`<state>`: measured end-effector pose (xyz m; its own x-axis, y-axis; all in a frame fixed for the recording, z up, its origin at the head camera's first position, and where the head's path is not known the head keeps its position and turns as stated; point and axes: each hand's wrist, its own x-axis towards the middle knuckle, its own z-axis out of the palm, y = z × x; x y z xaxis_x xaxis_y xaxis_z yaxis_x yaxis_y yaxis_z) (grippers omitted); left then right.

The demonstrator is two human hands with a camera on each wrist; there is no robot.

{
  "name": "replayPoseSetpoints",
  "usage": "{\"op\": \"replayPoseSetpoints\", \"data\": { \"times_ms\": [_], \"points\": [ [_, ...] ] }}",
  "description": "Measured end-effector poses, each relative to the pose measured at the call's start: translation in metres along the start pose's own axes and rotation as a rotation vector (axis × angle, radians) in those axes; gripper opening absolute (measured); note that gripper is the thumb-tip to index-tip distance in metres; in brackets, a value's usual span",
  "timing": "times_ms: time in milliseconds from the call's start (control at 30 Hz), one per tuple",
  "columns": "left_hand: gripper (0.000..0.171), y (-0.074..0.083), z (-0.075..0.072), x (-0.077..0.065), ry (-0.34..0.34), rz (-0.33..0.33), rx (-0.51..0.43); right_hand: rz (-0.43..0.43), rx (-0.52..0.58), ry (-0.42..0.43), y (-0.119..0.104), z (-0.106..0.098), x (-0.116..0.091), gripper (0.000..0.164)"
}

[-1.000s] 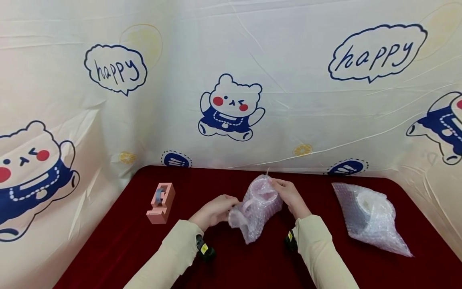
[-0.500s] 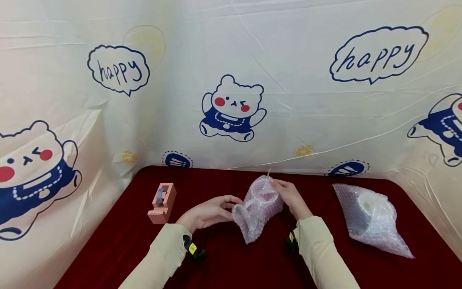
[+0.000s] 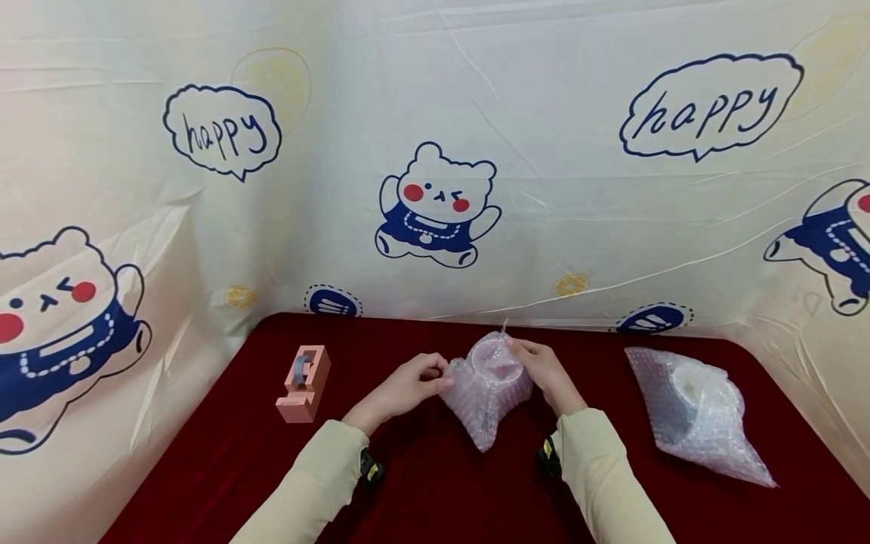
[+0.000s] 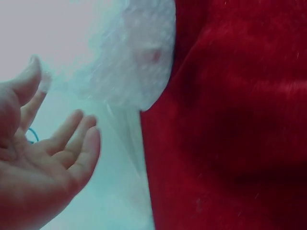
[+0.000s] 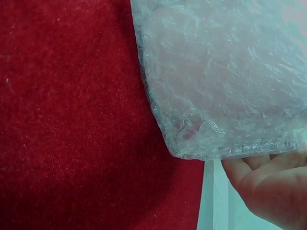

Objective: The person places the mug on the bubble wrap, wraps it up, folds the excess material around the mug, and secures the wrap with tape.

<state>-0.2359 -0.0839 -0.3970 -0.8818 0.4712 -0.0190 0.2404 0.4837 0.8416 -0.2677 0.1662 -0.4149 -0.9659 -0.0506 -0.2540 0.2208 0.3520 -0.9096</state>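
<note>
A pale pink cup with a round rim (image 3: 498, 361) sits loosely covered by clear bubble wrap (image 3: 481, 412) on the red cloth in the head view. My right hand (image 3: 547, 374) grips its far right side through the wrap, thumb at the rim. In the right wrist view, the bubble wrap (image 5: 220, 86) hides most of those fingers. To the left, my left hand (image 3: 405, 387) pinches the wrap's left edge between thumb and index finger. The left wrist view shows this hand (image 4: 43, 153) with the other fingers spread apart, beside the wrap (image 4: 139, 62).
A pink tape dispenser (image 3: 302, 384) with a blue roll stands on the left of the red-covered table (image 3: 224, 461). On the right lies another bubble-wrapped bundle (image 3: 707, 423) around a white round-rimmed object. A printed white curtain (image 3: 571, 204) encloses the back and sides.
My left hand briefly drew back left from the wrap, then returned slightly higher and took its edge. The wrap's left flap has been lifted and spread. My right hand stays put.
</note>
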Motion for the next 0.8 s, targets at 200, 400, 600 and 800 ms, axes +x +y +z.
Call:
{"op": "replayPoseSetpoints", "data": {
  "times_ms": [200, 400, 600, 800],
  "points": [
    [0.014, -0.003, 0.017, 0.011, 0.112, -0.01, -0.083, -0.006, 0.001, 0.013, 0.001, 0.001, 0.0, 0.057],
    [0.018, -0.004, 0.034, 0.023, 0.171, -0.03, -0.195, -0.015, 0.0, 0.016, 0.002, 0.001, 0.001, 0.058],
    [0.021, -0.001, 0.044, 0.028, 0.181, -0.032, -0.237, -0.013, 0.006, 0.016, 0.003, 0.0, 0.001, 0.058],
    [0.021, 0.001, 0.049, 0.031, 0.174, -0.032, -0.263, -0.022, 0.008, 0.0, 0.003, -0.001, 0.0, 0.055]
  ]
}}
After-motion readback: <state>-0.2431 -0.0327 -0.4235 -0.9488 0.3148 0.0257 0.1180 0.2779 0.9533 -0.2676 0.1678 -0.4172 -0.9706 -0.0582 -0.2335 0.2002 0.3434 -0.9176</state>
